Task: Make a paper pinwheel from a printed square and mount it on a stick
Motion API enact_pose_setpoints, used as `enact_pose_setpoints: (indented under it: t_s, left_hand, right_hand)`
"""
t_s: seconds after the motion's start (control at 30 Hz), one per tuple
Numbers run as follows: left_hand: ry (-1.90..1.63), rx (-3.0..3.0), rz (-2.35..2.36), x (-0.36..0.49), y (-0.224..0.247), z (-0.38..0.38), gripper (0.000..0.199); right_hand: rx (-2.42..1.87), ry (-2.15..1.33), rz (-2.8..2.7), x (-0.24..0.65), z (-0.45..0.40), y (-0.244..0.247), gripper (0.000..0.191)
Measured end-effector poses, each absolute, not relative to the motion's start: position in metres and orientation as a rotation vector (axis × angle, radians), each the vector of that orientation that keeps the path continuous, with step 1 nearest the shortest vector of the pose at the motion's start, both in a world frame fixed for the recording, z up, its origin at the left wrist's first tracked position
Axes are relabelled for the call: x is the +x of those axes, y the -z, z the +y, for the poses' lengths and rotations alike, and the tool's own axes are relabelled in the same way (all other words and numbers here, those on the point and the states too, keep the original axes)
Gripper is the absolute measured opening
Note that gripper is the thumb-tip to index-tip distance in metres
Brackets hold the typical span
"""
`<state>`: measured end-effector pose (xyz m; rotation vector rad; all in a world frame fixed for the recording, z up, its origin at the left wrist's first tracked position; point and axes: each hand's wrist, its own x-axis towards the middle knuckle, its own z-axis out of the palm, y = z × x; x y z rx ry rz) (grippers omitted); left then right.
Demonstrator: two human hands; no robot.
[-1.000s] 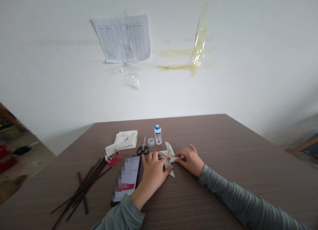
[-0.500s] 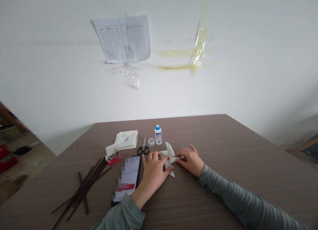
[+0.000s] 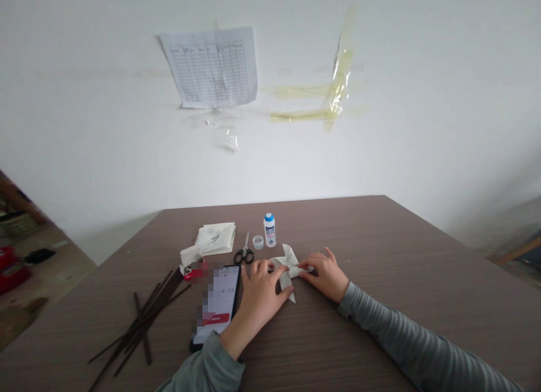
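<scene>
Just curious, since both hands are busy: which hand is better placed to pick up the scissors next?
Probably the left hand: it lies nearer the scissors, while the right hand sits beyond the folded paper pinwheel from them.

On the table I've got a paper pinwheel right of the scissors, a phone before them, and what look like sticks further left.

A paper chart is taped to the white wall above the table.

The folded paper pinwheel has turned slightly clockwise
</scene>
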<state>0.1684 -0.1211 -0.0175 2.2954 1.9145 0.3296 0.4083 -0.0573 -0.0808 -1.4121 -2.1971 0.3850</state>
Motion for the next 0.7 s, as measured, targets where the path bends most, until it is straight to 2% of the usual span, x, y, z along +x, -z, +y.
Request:
enact_pose_setpoints:
  t_s: [0.13, 0.4, 0.7]
  left_hand:
    - [-0.325, 2.317, 1.914, 0.167, 0.021, -0.12, 0.059]
    - [-0.396, 2.332, 1.927, 0.164, 0.029, -0.119, 0.056]
    - [-0.454, 2.314, 1.917, 0.158, 0.026, -0.124, 0.055]
  right_hand:
    - [-1.384, -0.361, -2.197, 0.408, -0.057, 0.082, 0.014]
    - [-1.375, -0.352, -2.196, 0.409, -0.055, 0.083, 0.013]
    - [-1.343, -0.391, -2.176, 0.414, -0.052, 0.083, 0.021]
